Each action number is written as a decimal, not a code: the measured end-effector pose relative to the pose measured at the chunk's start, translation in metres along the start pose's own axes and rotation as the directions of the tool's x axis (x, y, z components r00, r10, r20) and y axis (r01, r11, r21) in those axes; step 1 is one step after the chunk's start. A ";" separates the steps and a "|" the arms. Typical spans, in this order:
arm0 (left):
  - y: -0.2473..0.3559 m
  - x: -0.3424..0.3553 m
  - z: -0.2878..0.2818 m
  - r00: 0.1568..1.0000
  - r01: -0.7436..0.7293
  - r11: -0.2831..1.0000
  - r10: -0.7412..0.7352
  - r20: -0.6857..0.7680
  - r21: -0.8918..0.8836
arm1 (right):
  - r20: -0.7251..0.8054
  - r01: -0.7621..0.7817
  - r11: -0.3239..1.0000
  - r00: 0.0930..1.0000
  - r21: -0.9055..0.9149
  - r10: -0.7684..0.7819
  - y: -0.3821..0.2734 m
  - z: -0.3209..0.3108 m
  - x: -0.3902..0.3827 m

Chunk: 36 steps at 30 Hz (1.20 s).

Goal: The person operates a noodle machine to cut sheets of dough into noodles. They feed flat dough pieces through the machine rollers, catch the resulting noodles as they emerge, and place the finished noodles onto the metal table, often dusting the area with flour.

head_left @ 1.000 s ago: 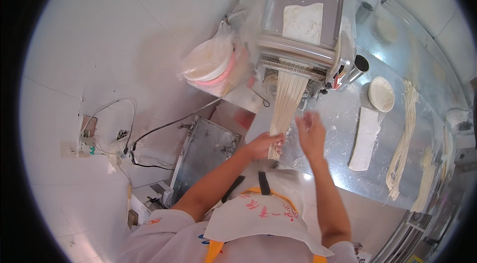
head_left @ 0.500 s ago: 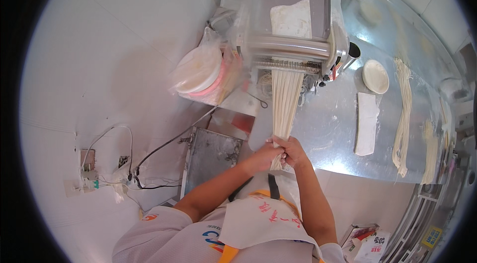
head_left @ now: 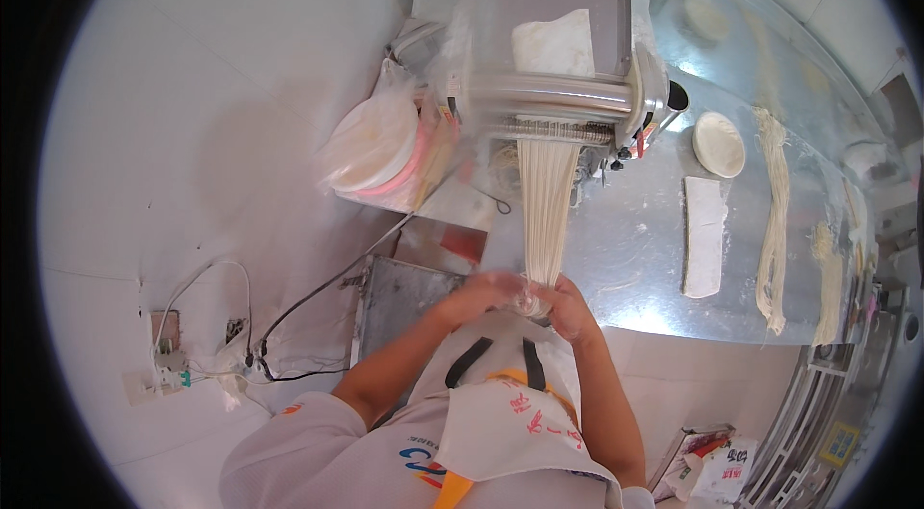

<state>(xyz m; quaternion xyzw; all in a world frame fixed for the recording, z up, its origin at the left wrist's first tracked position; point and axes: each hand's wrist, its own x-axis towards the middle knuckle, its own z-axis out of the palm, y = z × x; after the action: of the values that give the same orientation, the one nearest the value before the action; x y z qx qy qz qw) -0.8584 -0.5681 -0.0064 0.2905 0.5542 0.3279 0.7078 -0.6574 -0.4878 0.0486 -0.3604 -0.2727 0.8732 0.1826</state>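
A fan of long pale noodles (head_left: 547, 206) hangs from the cutter of a noodle machine (head_left: 553, 97), stretching toward me. Their lower end gathers between my hands, in front of my apron. My right hand (head_left: 570, 311) is closed around the right side of this bundle. On its left side is my left hand (head_left: 493, 292), smeared by motion, so its fingers cannot be read. Above the rollers, a floury dough sheet (head_left: 556, 43) lies on the machine's feed plate and runs down into it.
On the metal table (head_left: 626, 249) to the right lie a folded dough strip (head_left: 704, 238), a pale bowl (head_left: 719, 145) and bundles of cut noodles (head_left: 773, 230). Left of the machine stand plastic-covered round tubs (head_left: 377, 145). A black cable (head_left: 318, 290) crosses toward the wall.
Both hands have come slightly nearer my body with the noodle ends. My left hand has shifted left and blurred. The dough sheet's top edge sits slightly lower.
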 end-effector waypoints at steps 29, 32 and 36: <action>0.408 0.124 -0.047 0.438 -0.212 0.044 0.897 0.054 0.976 | 0.039 -0.173 0.969 0.983 -0.174 0.182 0.027 -0.043 -0.020; 0.411 0.141 -0.043 0.512 -0.230 0.090 0.858 0.042 0.969 | 0.040 -0.169 0.962 0.983 -0.216 0.181 0.031 -0.046 -0.024; 0.408 0.145 -0.046 0.563 -0.294 0.199 0.826 0.001 0.935 | 0.041 -0.171 0.926 0.980 -0.337 0.196 0.019 -0.038 -0.037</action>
<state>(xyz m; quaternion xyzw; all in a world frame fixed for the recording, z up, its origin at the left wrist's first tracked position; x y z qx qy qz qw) -0.9367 -0.2008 0.2136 0.6935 0.6435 0.3096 0.0958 -0.6074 -0.5087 0.0338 -0.3773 -0.3872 0.8408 0.0268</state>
